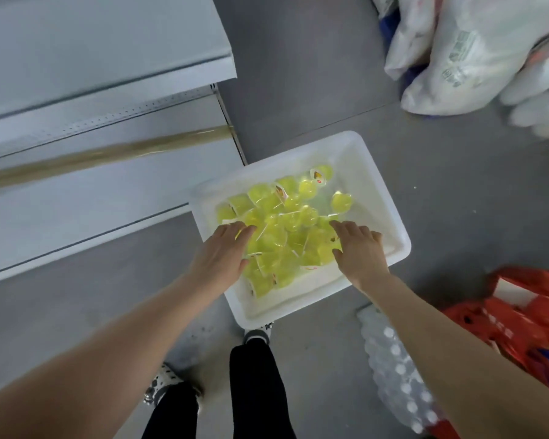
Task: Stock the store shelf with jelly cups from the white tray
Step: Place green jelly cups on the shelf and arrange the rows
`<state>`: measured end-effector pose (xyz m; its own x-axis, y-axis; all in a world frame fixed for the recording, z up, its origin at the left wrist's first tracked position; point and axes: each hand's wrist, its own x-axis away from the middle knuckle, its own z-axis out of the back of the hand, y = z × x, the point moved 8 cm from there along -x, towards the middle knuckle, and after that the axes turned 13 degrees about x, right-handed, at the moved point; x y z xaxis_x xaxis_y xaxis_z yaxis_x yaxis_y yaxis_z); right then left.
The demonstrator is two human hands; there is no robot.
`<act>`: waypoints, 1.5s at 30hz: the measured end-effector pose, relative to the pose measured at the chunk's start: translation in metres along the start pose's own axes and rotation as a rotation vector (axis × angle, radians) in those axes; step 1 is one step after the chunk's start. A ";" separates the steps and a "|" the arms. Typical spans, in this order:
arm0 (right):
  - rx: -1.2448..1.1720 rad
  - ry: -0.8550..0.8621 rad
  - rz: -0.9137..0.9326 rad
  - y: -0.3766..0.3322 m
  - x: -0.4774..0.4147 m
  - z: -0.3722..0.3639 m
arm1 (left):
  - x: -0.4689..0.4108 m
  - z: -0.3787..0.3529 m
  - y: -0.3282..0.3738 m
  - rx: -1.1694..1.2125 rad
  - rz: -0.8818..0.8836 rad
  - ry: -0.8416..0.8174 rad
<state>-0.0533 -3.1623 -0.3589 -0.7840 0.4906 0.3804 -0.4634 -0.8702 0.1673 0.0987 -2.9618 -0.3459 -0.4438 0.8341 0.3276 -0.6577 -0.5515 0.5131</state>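
A white tray (374,185) sits on the grey floor, holding a heap of several yellow-green jelly cups (286,226). My left hand (219,255) reaches into the tray's left side, fingers spread over the cups. My right hand (358,248) is over the right part of the heap, fingers apart and touching the cups. Neither hand is seen closed around a cup. The grey store shelf (76,172) stands to the left, its visible boards bare.
White plastic sacks (466,52) lie at the top right. A red bag (526,321) and a shrink-wrapped pack of water bottles (396,372) lie at the lower right. My legs and shoes (254,337) stand just below the tray.
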 end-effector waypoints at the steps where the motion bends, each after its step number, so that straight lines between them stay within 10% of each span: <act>1: 0.007 -0.018 0.017 -0.003 -0.008 -0.011 | -0.009 -0.007 -0.005 -0.022 -0.013 -0.007; 23: 0.215 0.085 0.144 -0.028 -0.061 -0.047 | -0.074 -0.025 -0.023 -0.158 -0.078 -0.010; 34: -0.205 0.219 0.075 -0.044 0.002 0.095 | 0.017 0.065 -0.008 0.239 0.130 0.124; 45: -0.357 0.540 0.189 -0.213 0.106 0.283 | 0.211 0.238 -0.061 0.415 0.118 0.479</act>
<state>0.0795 -2.9376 -0.0965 -0.9186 0.3655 -0.1505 -0.3329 -0.9206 -0.2041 0.1897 -2.7490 -0.1196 -0.7846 0.6172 0.0596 -0.3399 -0.5085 0.7911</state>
